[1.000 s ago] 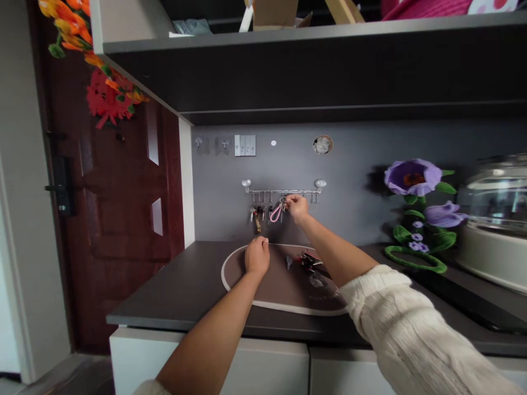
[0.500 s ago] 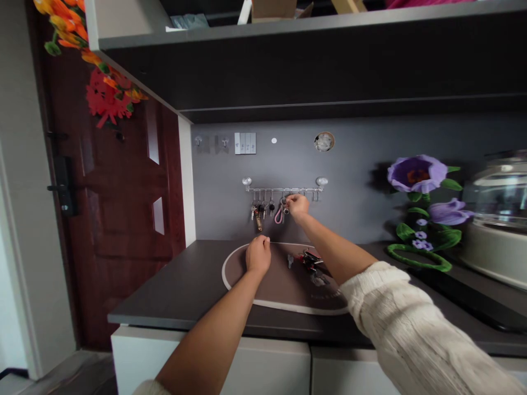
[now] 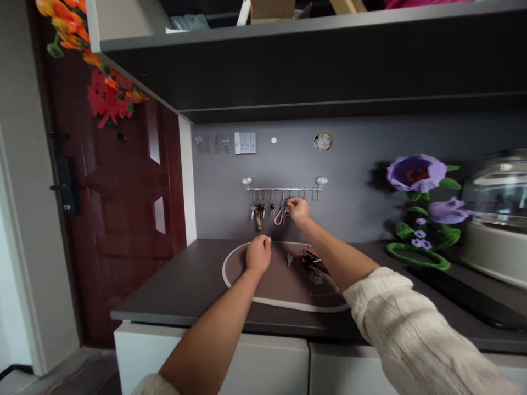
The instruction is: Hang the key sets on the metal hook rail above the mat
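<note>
My right hand (image 3: 298, 210) is raised to a clear hook rail (image 3: 284, 190) on the grey wall. Its thumb and fingers pinch a key ring (image 3: 287, 213) just below the hooks. Beside it hangs a pink loop strap (image 3: 279, 217) with keys. Farther left on the rail are several bunches of keys (image 3: 253, 210), one with a brown tag (image 3: 258, 221). My left hand (image 3: 259, 252) is closed above the brown mat (image 3: 263, 288), its curled fingers turned away, so any contents are hidden. A pile of keys (image 3: 308, 259) lies on the mat, partly behind my right forearm.
A dark shelf (image 3: 313, 71) overhangs the counter (image 3: 181, 285). Purple plush flowers (image 3: 418, 175) and a domed appliance (image 3: 498, 219) stand at the right, with a long black object (image 3: 465, 296) in front. A dark red door (image 3: 119, 247) is on the left.
My right hand has shifted very slightly at the rail, still pinching the key ring. My left hand stays closed in nearly the same place.
</note>
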A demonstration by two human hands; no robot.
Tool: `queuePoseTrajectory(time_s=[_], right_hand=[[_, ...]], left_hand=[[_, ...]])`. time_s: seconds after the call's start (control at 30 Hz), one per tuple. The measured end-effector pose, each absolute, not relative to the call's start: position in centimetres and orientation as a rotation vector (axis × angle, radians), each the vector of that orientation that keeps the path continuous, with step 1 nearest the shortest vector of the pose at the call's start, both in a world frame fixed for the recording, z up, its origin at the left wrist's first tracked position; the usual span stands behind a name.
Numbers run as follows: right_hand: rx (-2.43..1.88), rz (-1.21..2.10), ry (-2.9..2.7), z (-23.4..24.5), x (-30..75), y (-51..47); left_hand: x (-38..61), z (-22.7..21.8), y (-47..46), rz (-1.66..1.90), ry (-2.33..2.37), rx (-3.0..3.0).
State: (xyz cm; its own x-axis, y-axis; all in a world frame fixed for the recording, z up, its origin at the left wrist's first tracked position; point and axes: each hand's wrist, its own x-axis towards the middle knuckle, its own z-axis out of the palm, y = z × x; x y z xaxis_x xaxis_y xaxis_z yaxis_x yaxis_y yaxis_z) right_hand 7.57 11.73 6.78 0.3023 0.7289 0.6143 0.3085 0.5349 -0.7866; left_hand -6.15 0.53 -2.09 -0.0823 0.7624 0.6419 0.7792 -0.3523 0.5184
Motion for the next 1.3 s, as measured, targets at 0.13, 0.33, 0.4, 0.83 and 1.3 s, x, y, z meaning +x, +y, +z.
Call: queuePoseTrajectory(time_s=[0.13, 0.33, 0.4, 0.83, 1.3], right_hand=[[-1.026, 0.357, -1.302, 6.3, 7.8, 10.6], [-1.034, 0.336, -1.437, 4.3, 8.4, 7.8], [-1.052, 0.351, -1.506, 3.4, 8.7, 6.7], [-1.603, 0.126, -1.938, 0.1, 10.0, 1.9], [-1.805, 0.069, -1.97, -0.2, 10.0, 2.6]], left_hand=[[-6.1, -2.3, 0.8, -1.473, -1.728, -2.179], [-6.0, -2.5, 0.8, -1.504, -1.683, -2.32], [-6.0, -2.5, 0.7, -1.491, -1.694, -2.367], [-6.1, -2.6, 0.6, -1.483, -1.738, -2.445], [-6.3, -2.4, 0.6, -1.437, -1.769, -2.455]])
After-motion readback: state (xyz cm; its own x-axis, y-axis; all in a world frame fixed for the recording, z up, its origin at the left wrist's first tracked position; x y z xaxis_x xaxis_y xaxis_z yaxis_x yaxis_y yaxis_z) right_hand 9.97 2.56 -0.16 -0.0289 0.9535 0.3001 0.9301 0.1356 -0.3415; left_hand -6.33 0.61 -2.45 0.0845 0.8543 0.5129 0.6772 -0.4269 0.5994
